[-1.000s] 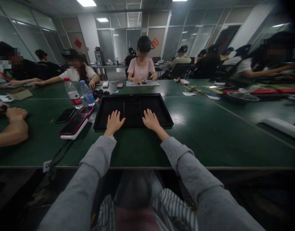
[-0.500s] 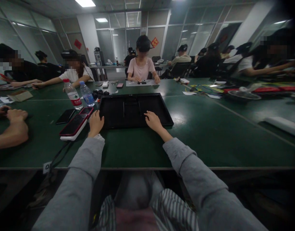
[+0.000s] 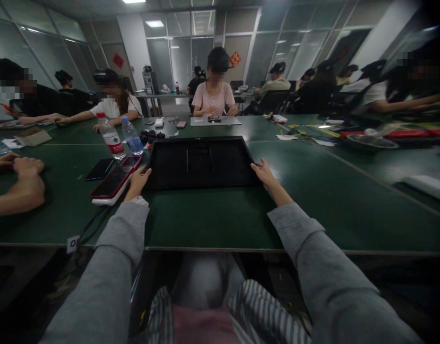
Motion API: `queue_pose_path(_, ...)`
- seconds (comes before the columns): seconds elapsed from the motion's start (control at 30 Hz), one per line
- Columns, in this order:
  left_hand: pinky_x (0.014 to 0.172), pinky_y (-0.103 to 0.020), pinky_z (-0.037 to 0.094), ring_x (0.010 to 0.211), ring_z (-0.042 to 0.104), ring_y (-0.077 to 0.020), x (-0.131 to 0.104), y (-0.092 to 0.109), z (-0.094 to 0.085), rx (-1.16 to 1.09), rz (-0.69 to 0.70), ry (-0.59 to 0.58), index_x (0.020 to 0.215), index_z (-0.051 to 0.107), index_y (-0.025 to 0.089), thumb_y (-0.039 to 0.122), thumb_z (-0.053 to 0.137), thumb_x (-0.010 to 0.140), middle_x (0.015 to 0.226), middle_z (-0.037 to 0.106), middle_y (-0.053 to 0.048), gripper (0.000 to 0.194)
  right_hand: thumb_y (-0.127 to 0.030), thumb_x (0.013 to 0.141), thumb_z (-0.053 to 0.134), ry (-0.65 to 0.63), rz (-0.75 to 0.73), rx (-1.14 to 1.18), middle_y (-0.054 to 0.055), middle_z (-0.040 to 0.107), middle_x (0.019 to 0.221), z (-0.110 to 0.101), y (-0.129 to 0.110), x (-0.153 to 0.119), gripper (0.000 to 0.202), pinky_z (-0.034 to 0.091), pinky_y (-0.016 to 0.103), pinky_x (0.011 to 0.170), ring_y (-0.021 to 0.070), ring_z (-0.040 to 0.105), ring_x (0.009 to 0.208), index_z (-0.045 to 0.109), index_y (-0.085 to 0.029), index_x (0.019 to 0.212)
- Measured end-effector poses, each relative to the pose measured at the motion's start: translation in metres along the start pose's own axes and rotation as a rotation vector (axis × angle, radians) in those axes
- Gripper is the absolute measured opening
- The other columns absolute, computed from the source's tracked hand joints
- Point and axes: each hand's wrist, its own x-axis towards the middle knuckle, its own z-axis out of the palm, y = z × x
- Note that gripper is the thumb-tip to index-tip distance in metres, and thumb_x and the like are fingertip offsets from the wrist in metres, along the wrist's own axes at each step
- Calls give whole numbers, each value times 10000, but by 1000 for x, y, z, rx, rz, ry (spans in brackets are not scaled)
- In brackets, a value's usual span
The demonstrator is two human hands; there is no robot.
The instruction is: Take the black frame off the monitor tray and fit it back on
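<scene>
A wide, shallow black tray (image 3: 162,165) with a raised rim lies on the green table in front of me. Two thin metal rods (image 3: 187,160) and a dark rectangular part show inside it. My left hand (image 3: 138,179) is closed on its near left edge, thumb on the rim. At the opposite side, my right hand (image 3: 265,173) grips the right edge, also with the thumb over the rim. The fingers under or outside the edges are partly hidden.
Left of the tray lie a red-cased phone (image 3: 114,181) on a white block, a black phone (image 3: 100,169) and two bottles (image 3: 111,138). Another person's hands (image 3: 28,165) rest at far left. A person in pink sits opposite. Cables and a white bar (image 3: 430,186) lie rightward.
My right hand has moved right, from over the tray's near edge to its right edge, and taken hold. My left hand has closed on the left edge. The view has shifted slightly.
</scene>
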Motion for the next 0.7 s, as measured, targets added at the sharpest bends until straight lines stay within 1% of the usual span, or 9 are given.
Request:
queue_pose_path(0.07, 1128, -385, 503, 1278, 689, -279, -4, 3, -1, 49, 25, -1, 1361, 711, 91, 305, 633, 973, 1360, 739, -165, 450, -417, 911, 650, -76, 149, 105, 214, 632, 1433, 4, 1, 0, 775, 551, 566, 1084, 324, 666, 1269, 421, -174, 1611)
queue_pose_path(0.1, 1121, -392, 506, 1266, 694, -282, -6, 5, -1, 77, 37, -6, 1359, 715, 105, 323, 615, 984, 1349, 746, -155, 445, -396, 896, 663, -102, 181, 143, 207, 640, 1431, 5, 1, 0, 765, 551, 562, 1087, 320, 670, 1265, 443, -177, 1596)
queue_pose_path(0.2, 1104, -422, 511, 1245, 696, -298, -13, 10, -2, 189, 72, -11, 1378, 705, 136, 367, 550, 1013, 1341, 749, -149, 458, -360, 880, 668, -128, 111, 165, 168, 675, 1384, 6, 0, -1, 671, 534, 585, 1110, 317, 665, 1266, 541, -199, 1518)
queue_pose_path(0.3, 1092, -464, 503, 1248, 687, -347, -20, 14, -2, 335, 106, -8, 1436, 668, 116, 380, 507, 1028, 1332, 742, -191, 512, -340, 882, 660, -91, 46, 105, 159, 682, 1364, 5, 0, -2, 597, 496, 597, 1154, 324, 637, 1300, 600, -204, 1461)
queue_pose_path(0.37, 1073, -472, 505, 1241, 687, -365, -23, 17, -3, 395, 112, -14, 1469, 642, 109, 375, 492, 1033, 1330, 737, -208, 533, -318, 883, 648, -75, 35, 75, 164, 680, 1365, 5, 2, -2, 584, 481, 602, 1168, 327, 629, 1311, 606, -195, 1452)
queue_pose_path(0.47, 1057, -461, 504, 1232, 690, -361, -28, 22, -5, 426, 120, -23, 1467, 639, 124, 364, 473, 1038, 1327, 735, -209, 519, -264, 874, 613, -76, 52, 66, 164, 680, 1366, 7, 4, -1, 601, 487, 606, 1159, 320, 632, 1309, 582, -184, 1468)
queue_pose_path(0.53, 1103, -502, 460, 1249, 674, -370, -33, 27, -6, 464, 146, 11, 1438, 654, 126, 358, 451, 1041, 1343, 722, -218, 502, -226, 860, 586, -76, 71, 63, 168, 672, 1383, 8, 6, -1, 626, 494, 588, 1157, 305, 634, 1312, 559, -167, 1483)
queue_pose_path(0.6, 1164, -572, 378, 1289, 638, -384, -38, 33, -7, 513, 188, 72, 1416, 659, 124, 336, 421, 1042, 1376, 698, -228, 492, -202, 852, 563, -81, 81, 64, 178, 656, 1412, 8, 8, 0, 653, 495, 564, 1160, 289, 631, 1320, 531, -143, 1501)
queue_pose_path(0.7, 1195, -626, 295, 1330, 584, -388, -45, 42, -7, 559, 240, 142, 1408, 653, 135, 304, 409, 1028, 1410, 666, -228, 482, -200, 849, 550, -82, 70, 69, 180, 647, 1428, 9, 11, 1, 659, 494, 553, 1162, 281, 624, 1330, 520, -140, 1505)
